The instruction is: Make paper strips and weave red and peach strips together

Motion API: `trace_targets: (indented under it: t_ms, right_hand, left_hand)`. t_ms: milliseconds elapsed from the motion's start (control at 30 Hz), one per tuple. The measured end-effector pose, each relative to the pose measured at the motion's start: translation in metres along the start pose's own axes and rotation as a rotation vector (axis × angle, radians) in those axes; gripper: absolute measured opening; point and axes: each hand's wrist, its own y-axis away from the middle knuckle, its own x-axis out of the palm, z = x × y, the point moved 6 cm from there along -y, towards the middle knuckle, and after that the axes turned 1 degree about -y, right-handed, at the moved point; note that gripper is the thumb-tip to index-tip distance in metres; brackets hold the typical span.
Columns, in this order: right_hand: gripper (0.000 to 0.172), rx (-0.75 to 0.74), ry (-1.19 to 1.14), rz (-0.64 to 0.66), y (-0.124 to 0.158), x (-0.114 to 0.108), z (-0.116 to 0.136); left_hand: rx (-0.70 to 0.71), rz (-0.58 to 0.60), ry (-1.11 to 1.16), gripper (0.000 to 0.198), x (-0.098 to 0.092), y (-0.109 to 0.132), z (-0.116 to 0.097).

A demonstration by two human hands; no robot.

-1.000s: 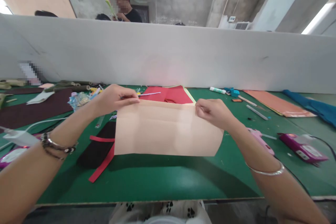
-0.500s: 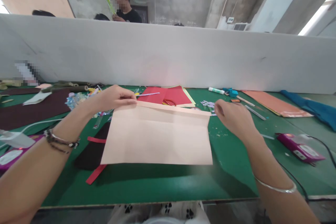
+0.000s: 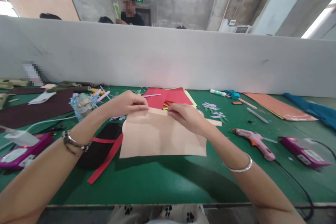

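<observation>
A peach sheet of paper (image 3: 162, 138) hangs just above the green table, its far edge folded into a narrow strip. My left hand (image 3: 131, 101) pinches that fold near the sheet's upper left corner. Close to the middle of the same fold, my right hand (image 3: 186, 115) has its fingers closed on the paper. Past my right wrist, the end of the folded strip sticks out to the right. Beneath the sheet's left side lie a black pouch-like item (image 3: 97, 154) and a red strip (image 3: 105, 162). Red paper sheets (image 3: 173, 95) lie behind it.
A pink glue gun (image 3: 256, 141) and a purple power strip (image 3: 304, 152) lie to the right; another power strip (image 3: 26, 150) is at left. A glue stick (image 3: 217, 92) lies near the white partition (image 3: 168, 56). Beyond it stands a person (image 3: 131, 17).
My right hand has moved left from the sheet's right corner to the middle of the fold, uncovering the glue gun. The sheet has tilted, and my left hand shifted slightly right.
</observation>
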Motion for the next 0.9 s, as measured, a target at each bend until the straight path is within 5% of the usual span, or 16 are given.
trace_targets:
  t_ms: [167,267,367,500,667,800,900]
  right_hand:
    - [0.023,0.053,-0.025,0.017,0.007,-0.002,-0.01]
    - [0.02,0.09,-0.095,-0.031,0.013,-0.01,-0.018]
    - [0.019,0.113,-0.148,-0.076,0.014,-0.014,-0.023]
    - [0.02,0.145,-0.221,-0.124,0.013,-0.006,-0.027]
    - [0.019,0.19,-0.184,-0.165,0.008,0.011,-0.032]
    - [0.018,0.194,-0.07,-0.229,-0.004,0.011,-0.028]
    - [0.015,0.152,-0.105,-0.276,-0.014,0.005,-0.024]
  left_hand:
    - [-0.157,-0.017,0.095,0.032,-0.009,0.018,0.029]
    - [-0.329,-0.184,0.096,0.031,-0.02,0.028,0.05]
    - [-0.314,-0.301,0.287,0.034,-0.017,0.028,0.052]
    - [-0.215,-0.098,0.566,0.037,0.009,0.014,0.032]
    - [-0.285,-0.008,0.329,0.028,0.012,-0.002,0.021]
    - [-0.191,0.152,0.274,0.024,0.016,-0.022,0.016]
    - [-0.163,0.16,0.226,0.024,0.016,-0.034,0.021]
